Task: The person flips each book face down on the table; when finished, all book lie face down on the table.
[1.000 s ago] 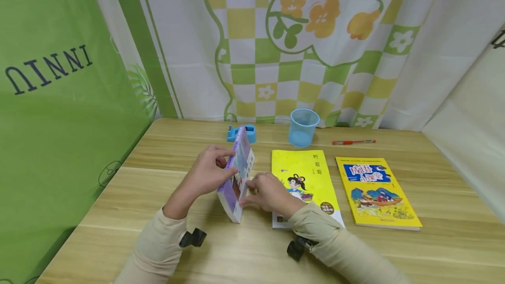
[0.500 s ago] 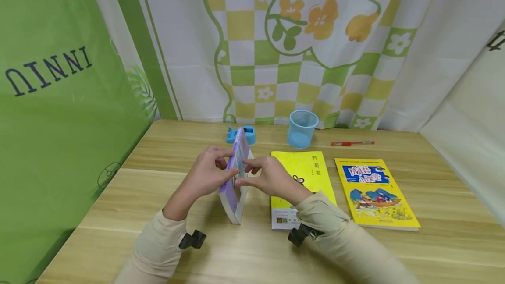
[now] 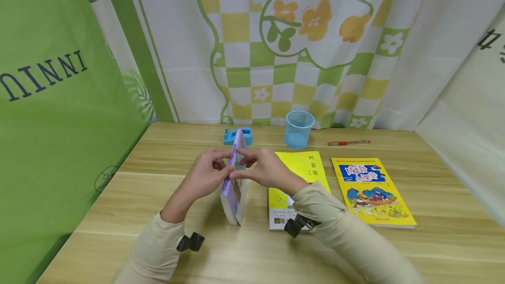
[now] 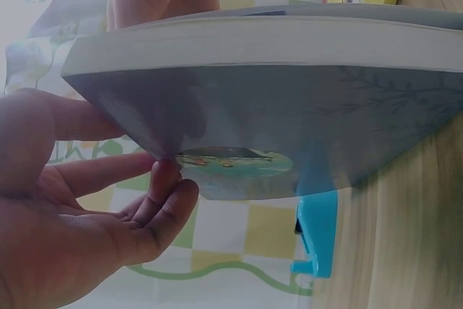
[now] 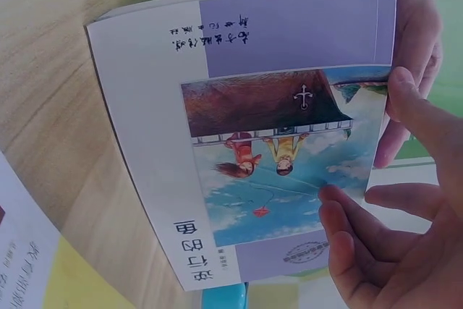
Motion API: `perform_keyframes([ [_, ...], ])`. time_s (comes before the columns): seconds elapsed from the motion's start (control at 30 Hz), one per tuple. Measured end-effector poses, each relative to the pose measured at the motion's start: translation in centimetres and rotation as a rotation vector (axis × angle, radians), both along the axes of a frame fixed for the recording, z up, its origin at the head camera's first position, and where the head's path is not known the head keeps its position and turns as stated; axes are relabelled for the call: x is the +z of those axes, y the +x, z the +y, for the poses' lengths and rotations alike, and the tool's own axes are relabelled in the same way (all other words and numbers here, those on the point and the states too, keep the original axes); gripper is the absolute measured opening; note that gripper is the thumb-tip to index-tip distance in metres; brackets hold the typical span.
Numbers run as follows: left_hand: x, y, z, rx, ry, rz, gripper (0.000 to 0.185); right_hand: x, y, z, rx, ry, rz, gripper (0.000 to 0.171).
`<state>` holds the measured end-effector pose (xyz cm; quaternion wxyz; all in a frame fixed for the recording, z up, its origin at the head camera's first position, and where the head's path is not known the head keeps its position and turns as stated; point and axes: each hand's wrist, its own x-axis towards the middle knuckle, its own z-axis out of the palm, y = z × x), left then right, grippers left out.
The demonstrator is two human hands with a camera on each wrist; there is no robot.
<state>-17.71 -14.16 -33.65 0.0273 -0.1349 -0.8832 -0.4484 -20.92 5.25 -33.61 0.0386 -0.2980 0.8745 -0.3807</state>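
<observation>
A purple-and-white paperback book (image 3: pixel 238 187) stands on edge on the table, spine upward and tilted a little. On its spine, my left hand (image 3: pixel 207 172) pinches from the left with thumb and fingers. My right hand (image 3: pixel 272 170) holds the book from the other side, its thumb and index finger at the spine. In the right wrist view, the book's cover (image 5: pixel 268 142) shows a picture of two children and a kite; curled fingers (image 5: pixel 343 215) of the right hand lie against it. From the left wrist, the back cover (image 4: pixel 289 121) faces the camera.
A yellow book (image 3: pixel 304 161) lies partly under my right forearm, with another yellow book (image 3: pixel 372 192) farther right. Behind stand a blue tape dispenser (image 3: pixel 246 135) and a blue cup (image 3: pixel 300 129). A red pen (image 3: pixel 349 143) lies at the back right of the wooden table (image 3: pixel 150 205).
My right hand has moved up and left along the cover, from its lower part to the spine. The left hand keeps its grip, and the book has turned slightly more upright.
</observation>
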Motion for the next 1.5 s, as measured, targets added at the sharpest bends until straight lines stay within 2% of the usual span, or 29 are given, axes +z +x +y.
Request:
perform_keyframes([
  [0.33,0.0,0.1,0.2,-0.009,0.011,0.020,0.036,0.3,-0.2,0.1,0.007,0.048,-0.008,0.079],
  [0.7,-0.5,-0.1,-0.1,-0.033,0.037,0.037,0.034,0.7,-0.2,0.2,0.072,0.073,0.003,0.081],
  [1.03,-1.0,-0.6,-0.1,-0.052,0.071,0.047,0.031,1.3,-0.2,1.0,0.087,0.131,-0.049,0.082],
  [1.33,-1.6,-1.2,-0.5,-0.087,0.076,0.032,0.037,1.6,-0.1,1.4,0.073,0.140,-0.079,0.083],
  [1.5,-2.4,-1.8,-0.9,-0.139,0.061,-0.025,0.041,1.6,0.0,1.6,0.067,0.134,-0.101,0.084],
])
